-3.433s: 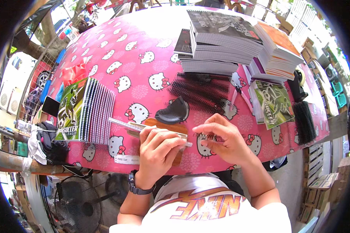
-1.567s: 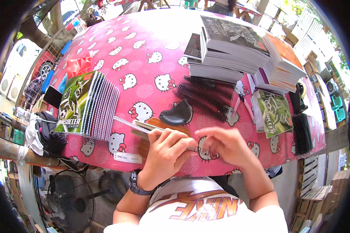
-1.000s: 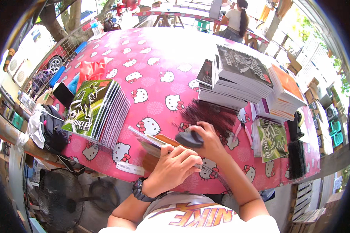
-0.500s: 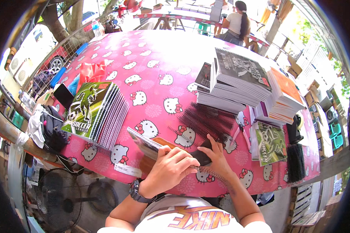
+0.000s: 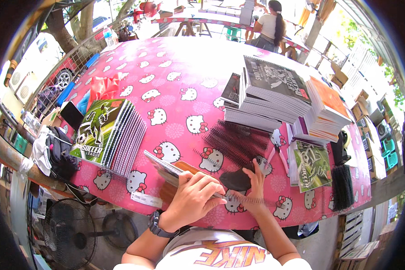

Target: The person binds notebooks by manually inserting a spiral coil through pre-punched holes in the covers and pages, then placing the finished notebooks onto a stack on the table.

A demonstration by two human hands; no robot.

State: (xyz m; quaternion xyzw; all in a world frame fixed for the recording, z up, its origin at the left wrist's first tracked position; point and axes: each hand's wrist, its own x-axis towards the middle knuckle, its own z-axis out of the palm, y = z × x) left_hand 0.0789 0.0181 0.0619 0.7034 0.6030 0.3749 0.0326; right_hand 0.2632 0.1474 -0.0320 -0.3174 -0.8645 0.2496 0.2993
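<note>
My left hand [image 5: 194, 195] is closed over a notebook [image 5: 163, 166] that is held tilted above the table's near edge. From the notebook's edge a dark spiral binding coil [image 5: 245, 199] sticks out to the right. My right hand [image 5: 255, 186] is beside it with fingers raised and apart, and the coil runs across its palm and wrist. Under the notebook lies a brown board [image 5: 168, 191]. Close to the right fingers is a dark flat object [image 5: 235, 181] whose kind I cannot make out. Beyond lies a heap of loose dark coils [image 5: 236, 141].
Coil-bound green notebooks [image 5: 101, 130] are stacked at left. Taller stacks of black-covered notebooks [image 5: 276, 83] and orange-covered ones [image 5: 328, 101] stand at right. Pink-handled pliers [image 5: 283, 159], green-covered books [image 5: 312, 166] and a coil bundle [image 5: 343, 189] lie nearer. A fan [image 5: 69, 234] stands below left.
My right hand has opened more and moved slightly away from the notebook's edge, its fingers lifting apart. The coil shows straighter across the palm. My left hand keeps its hold on the notebook.
</note>
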